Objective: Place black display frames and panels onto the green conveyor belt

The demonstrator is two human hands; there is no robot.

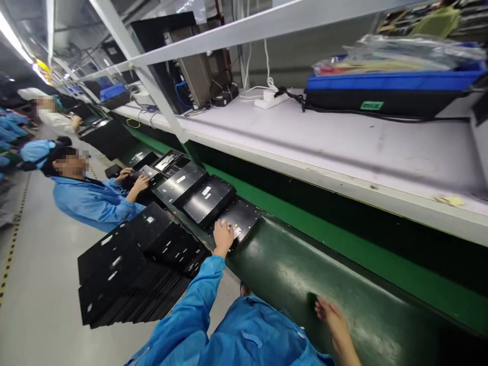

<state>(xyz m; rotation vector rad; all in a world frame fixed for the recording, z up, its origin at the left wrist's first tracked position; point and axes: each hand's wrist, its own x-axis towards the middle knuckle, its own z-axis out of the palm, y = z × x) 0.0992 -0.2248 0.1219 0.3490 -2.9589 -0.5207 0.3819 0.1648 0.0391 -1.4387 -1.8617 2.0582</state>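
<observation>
Where the green belt (290, 267) comes nearest the wearer, the right hand (331, 312) hangs above it, fingers loosely curled; dark patch at the fingertips, can't tell if held item or reflection. Belt smooth, glossy, glare-streaked; wide bare stretch around this hand, plenty of room. Further along the belt, left hand (223, 236) touches the nearest black panel (246, 216), fingers bent; can't tell if it grips anything. Panel lies on the belt: flat, rectangular, satin-finished, straight edges, small pale dots, white label (237, 232). Off the belt's near edge, panel stack (125, 269): thin dark sheets, edges fanned. On the belt past the nearest panel, second panel (208, 195), packed close, little room between. Beyond the belt's far edge, white shelf (339, 147), flat, edge scuffed; on it blue-rimmed tray (389, 81), crinkled clear bags (412, 53) heaped. Far down the belt, co-worker (89, 198), blue sleeves, both hands at another panel.
</observation>
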